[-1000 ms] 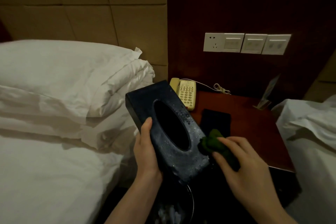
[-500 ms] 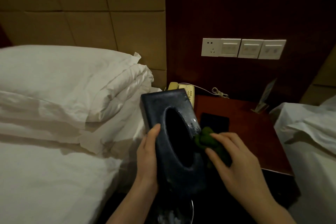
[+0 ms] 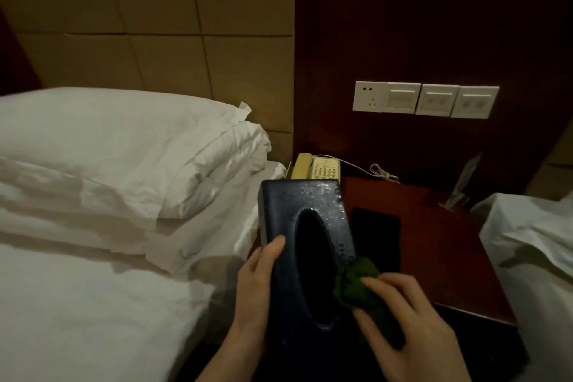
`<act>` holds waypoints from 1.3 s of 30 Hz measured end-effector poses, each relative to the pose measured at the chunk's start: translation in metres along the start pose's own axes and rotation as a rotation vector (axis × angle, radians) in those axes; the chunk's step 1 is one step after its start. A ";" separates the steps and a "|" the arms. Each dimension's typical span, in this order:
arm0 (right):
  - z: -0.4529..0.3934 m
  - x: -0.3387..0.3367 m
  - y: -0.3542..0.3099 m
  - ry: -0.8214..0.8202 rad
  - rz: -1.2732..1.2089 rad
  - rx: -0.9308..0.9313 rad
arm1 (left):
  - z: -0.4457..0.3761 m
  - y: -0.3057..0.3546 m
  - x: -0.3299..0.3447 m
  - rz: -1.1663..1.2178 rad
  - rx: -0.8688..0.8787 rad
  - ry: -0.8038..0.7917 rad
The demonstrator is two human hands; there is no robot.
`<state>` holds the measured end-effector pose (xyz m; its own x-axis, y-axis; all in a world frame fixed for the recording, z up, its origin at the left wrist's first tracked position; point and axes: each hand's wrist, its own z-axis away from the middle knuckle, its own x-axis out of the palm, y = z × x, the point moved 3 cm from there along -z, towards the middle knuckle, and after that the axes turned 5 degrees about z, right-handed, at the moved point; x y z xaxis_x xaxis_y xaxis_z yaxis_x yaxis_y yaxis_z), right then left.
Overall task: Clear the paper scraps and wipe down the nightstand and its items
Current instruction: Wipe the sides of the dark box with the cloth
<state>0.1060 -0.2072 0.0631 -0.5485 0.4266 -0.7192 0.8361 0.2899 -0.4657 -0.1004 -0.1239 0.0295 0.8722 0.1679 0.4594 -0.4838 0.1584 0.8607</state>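
Observation:
I hold a dark blue tissue box (image 3: 288,220) with an oval opening, tilted up in front of the nightstand (image 3: 440,245). My left hand (image 3: 257,285) grips its left side, thumb on the top face. Water droplets speckle the box's upper face. My right hand (image 3: 412,329) presses a green cloth (image 3: 356,285) against the box's right edge. A cream telephone (image 3: 316,169) stands at the back of the reddish-brown nightstand, partly hidden behind the box. A flat black item (image 3: 378,232) lies on the nightstand top.
White pillows (image 3: 124,152) and bedding (image 3: 77,304) fill the left. A second white bed (image 3: 533,257) borders the nightstand on the right. A clear sign holder (image 3: 462,189) stands at the back right corner. A socket and switches (image 3: 424,99) are on the dark wood wall.
The box has been turned more upright and now hides most of the telephone. My right hand has slid the green cloth down along the box's right edge.

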 end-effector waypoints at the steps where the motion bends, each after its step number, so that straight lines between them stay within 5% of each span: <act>1: -0.002 0.000 0.002 0.014 0.002 0.001 | 0.001 -0.001 0.001 -0.019 0.011 -0.008; 10: -0.116 -0.033 -0.002 0.123 0.116 0.118 | 0.027 -0.003 0.034 -0.171 -0.024 -0.224; 17: -0.120 -0.022 -0.051 -0.024 0.041 -0.187 | 0.020 0.012 0.030 -0.176 0.035 -0.233; 25: -0.109 -0.030 0.010 0.051 0.082 0.024 | 0.025 0.010 0.027 -0.216 0.032 -0.209; 31: -0.108 -0.010 -0.055 -0.181 0.093 -0.340 | 0.029 -0.003 0.047 -0.298 -0.039 -0.284; 39: -0.102 -0.018 -0.007 -0.049 0.021 -0.078 | 0.018 0.004 0.026 -0.229 0.032 -0.178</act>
<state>0.1087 -0.1296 0.1317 -0.5279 0.3916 -0.7537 0.8432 0.3479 -0.4098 -0.0783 -0.1366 0.0495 0.9587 -0.0425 0.2812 -0.2729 0.1409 0.9517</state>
